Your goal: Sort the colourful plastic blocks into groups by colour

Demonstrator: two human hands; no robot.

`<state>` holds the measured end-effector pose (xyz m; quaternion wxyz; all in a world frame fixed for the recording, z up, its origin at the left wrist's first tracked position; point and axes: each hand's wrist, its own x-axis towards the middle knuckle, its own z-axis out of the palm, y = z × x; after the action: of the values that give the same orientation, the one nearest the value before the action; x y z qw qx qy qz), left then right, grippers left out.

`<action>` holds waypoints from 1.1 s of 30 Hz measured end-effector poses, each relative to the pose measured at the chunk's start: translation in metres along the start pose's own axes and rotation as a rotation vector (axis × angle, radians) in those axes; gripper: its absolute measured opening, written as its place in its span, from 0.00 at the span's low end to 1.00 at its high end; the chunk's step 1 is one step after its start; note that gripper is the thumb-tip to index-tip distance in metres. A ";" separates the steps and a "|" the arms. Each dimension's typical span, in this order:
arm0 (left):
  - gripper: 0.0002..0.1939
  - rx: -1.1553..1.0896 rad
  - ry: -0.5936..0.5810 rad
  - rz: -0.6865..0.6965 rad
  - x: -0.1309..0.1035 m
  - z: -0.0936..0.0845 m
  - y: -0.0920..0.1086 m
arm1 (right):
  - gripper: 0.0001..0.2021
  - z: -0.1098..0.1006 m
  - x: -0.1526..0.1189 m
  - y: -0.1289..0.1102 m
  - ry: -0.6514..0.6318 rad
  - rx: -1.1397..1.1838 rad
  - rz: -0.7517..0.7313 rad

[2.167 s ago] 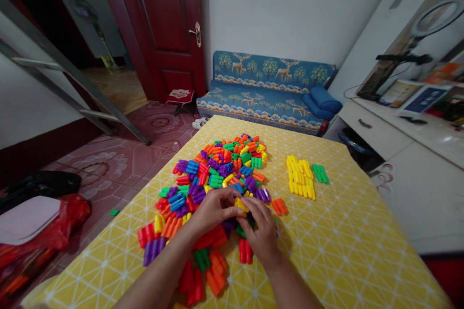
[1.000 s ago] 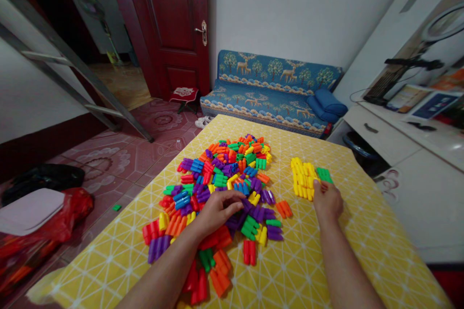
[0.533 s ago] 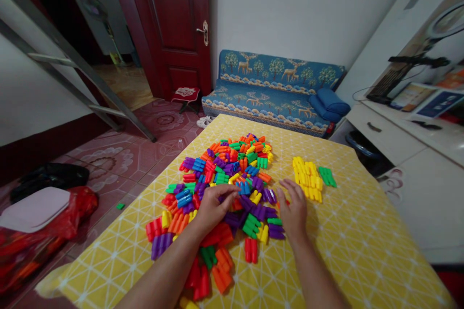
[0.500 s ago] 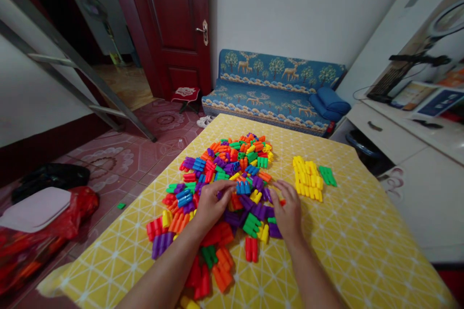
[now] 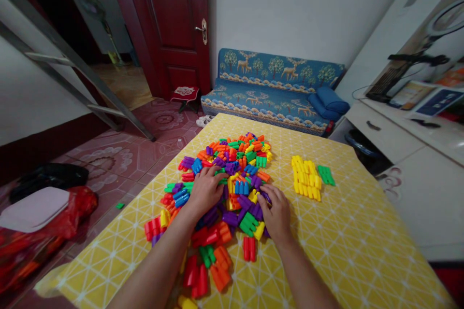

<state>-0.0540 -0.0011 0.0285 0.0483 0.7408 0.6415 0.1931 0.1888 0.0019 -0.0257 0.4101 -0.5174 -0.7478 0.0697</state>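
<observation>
A long heap of plastic pieces in red, orange, green, blue, purple and yellow covers the table's middle. My left hand (image 5: 207,189) lies on the heap's left part, fingers curled over green and purple pieces; whether it grips one is hidden. At the heap's right edge, my right hand (image 5: 276,210) has its fingers bent beside purple pieces, and its grip cannot be made out. Between the hands sits a blue piece (image 5: 241,187). A block of yellow pieces (image 5: 306,178) lies in rows to the right, with a green piece (image 5: 326,175) beside it.
A yellow patterned cloth (image 5: 348,231) covers the table. Behind it stands a blue sofa (image 5: 268,91). White drawers (image 5: 384,130) are at the right, a metal ladder (image 5: 83,72) at the left. Red bags with a white lid (image 5: 36,207) lie on the floor at left.
My left hand has moved up and slightly left over the heap. My right hand has shifted a little left onto the purple pieces. Yellow and orange pieces now show between the hands.
</observation>
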 end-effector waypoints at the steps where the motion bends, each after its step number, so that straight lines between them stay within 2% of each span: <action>1: 0.18 0.010 0.005 0.013 -0.002 -0.002 0.000 | 0.16 0.000 0.000 -0.001 0.000 0.000 0.000; 6: 0.19 0.075 -0.019 0.034 -0.006 -0.004 0.000 | 0.15 0.000 0.000 -0.001 -0.004 0.004 -0.004; 10: 0.19 0.044 0.004 -0.037 -0.001 0.002 -0.005 | 0.15 0.000 -0.001 0.000 -0.010 -0.002 -0.027; 14: 0.13 -0.300 0.204 -0.148 0.003 0.005 -0.014 | 0.14 -0.002 -0.001 -0.004 0.025 -0.010 -0.092; 16: 0.14 -0.502 0.266 -0.196 0.002 0.001 -0.011 | 0.16 -0.003 -0.002 -0.009 0.071 0.001 -0.153; 18: 0.17 -0.639 0.192 -0.157 -0.003 -0.004 -0.001 | 0.21 -0.005 -0.003 -0.015 0.115 0.027 -0.236; 20: 0.20 -0.717 0.019 -0.030 -0.008 -0.008 0.016 | 0.27 -0.006 -0.005 -0.021 0.114 0.066 -0.337; 21: 0.22 -0.728 -0.059 0.032 -0.011 -0.009 0.026 | 0.30 -0.007 -0.006 -0.023 0.095 0.084 -0.388; 23: 0.28 -0.694 -0.140 0.113 -0.016 -0.005 0.042 | 0.31 -0.008 -0.008 -0.027 0.049 0.100 -0.477; 27: 0.35 -0.532 -0.184 0.124 -0.020 0.007 0.058 | 0.26 -0.008 -0.011 -0.028 0.028 0.084 -0.537; 33: 0.38 -0.459 -0.154 0.163 -0.024 0.010 0.055 | 0.22 -0.009 -0.009 -0.031 0.080 0.081 -0.505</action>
<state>-0.0014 -0.0319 0.0311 0.2481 0.7725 0.5133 0.2797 0.1739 -0.0229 -0.0079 0.4641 -0.2996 -0.8332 -0.0256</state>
